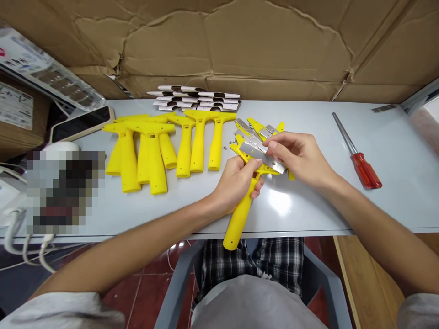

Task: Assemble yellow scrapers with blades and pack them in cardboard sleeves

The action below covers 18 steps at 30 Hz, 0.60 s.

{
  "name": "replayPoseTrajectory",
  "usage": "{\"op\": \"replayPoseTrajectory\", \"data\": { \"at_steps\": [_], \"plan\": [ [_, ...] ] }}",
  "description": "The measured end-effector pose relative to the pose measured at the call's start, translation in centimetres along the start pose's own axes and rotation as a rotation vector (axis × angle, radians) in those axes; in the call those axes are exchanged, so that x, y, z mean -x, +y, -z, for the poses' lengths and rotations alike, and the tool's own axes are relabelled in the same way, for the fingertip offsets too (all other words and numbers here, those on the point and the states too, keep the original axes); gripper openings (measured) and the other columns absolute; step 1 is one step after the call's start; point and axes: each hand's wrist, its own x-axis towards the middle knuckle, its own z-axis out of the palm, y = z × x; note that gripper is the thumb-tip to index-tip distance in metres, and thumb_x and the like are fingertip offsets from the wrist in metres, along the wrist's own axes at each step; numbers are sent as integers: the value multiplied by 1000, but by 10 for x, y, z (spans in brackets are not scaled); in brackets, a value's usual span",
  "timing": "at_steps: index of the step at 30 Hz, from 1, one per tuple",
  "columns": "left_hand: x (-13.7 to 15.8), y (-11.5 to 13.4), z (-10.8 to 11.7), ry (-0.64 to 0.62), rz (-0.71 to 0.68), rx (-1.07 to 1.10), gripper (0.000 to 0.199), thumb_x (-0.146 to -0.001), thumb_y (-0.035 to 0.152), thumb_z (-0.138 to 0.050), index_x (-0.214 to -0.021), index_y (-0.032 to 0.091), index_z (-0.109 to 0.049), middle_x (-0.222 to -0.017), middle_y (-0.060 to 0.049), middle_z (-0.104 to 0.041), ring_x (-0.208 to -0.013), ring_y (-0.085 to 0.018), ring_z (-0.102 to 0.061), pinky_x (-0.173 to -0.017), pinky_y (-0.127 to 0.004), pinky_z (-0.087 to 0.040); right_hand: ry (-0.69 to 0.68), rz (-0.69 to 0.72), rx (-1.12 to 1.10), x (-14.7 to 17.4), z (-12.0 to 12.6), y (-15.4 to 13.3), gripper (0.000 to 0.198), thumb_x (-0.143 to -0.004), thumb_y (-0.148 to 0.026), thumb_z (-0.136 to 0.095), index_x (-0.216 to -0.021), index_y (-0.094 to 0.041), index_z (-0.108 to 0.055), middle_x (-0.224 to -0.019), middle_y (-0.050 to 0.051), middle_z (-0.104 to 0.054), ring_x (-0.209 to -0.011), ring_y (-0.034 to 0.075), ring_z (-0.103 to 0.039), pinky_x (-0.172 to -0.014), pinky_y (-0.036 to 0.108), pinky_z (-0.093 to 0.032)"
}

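1. Our right hand (302,157) pinches a thin metal plate (262,156) between thumb and fingertips and lays it across the head of a yellow scraper (244,201).
2. Our left hand (238,183) is clenched around the scraper just below its head; the handle hangs out past the near edge of the table (394,201), over our lap.
3. The plate looks sharp-edged, so we judge a slip of the right fingertips could cut them. It could also sit skewed on the head if either hand shifts.
4. Small screws (226,146) lie loose just beyond the left hand; a brush of the wrist could send them rolling off.
5. More plates and yellow parts (260,130) lie in a heap just behind the hands.
6. A row of yellow scrapers (161,146) lies toward the left part of the table, with a stack of packets (195,98) at the far edge behind them.
7. A red-handled screwdriver (358,155) lies well apart to the right.
8. A phone (82,123) sits at the far left corner. Crumpled cardboard (240,41) walls the back, and red floor tiles show below.
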Motion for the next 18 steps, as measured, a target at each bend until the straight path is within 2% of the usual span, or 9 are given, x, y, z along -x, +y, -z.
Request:
{"op": "replayPoseTrajectory", "data": {
  "at_steps": [5, 8, 11, 14, 18],
  "plan": [
    [-1, 3, 1, 12, 13, 21, 13, -95, 25, -59, -83, 19, -58, -54, 5, -52, -36, -7, -44, -36, -18, -34, -143, -164, 54, 1, 16, 2, 41, -87, -49, -81, -104, -12, -79, -85, 6, -72, -64, 8, -60, -51, 20, -47],
    [-1, 2, 1, 20, 22, 23, 13, -94, 25, -60, -83, 19, -57, -54, 5, -51, -36, -7, -44, -36, -18, -34, -160, -200, 24, 2, 17, 0, 40, -83, -46, -86, -101, -11, -78, -78, 5, -71, -57, 8, -58, -49, 21, -48],
    [-1, 1, 1, 10, 14, 22, 9, -92, 26, -63, -91, 18, -62, -55, 6, -51, -37, -7, -44, -36, -18, -34, -158, -202, 13, 2, 15, -3, 40, -80, -45, -88, -99, -10, -78, -74, 5, -70, -54, 7, -56, -48, 20, -46],
    [-1, 1, 1, 0, 6, 10, 13, -93, 29, -65, -99, 17, -64, -53, 6, -52, -38, -8, -43, -36, -18, -34, -151, -184, 27, 3, 12, -5, 37, -83, -42, -86, -100, -10, -78, -73, 4, -69, -53, 6, -56, -48, 19, -44],
    [-2, 1, 2, 3, 3, -6, 13, -96, 30, -65, -96, 17, -63, -51, 6, -51, -35, -7, -41, -36, -17, -34, -104, -122, 53, 4, 8, -5, 34, -86, -39, -83, -99, -9, -77, -73, 3, -68, -53, 5, -55, -47, 18, -41]
  ]
}}
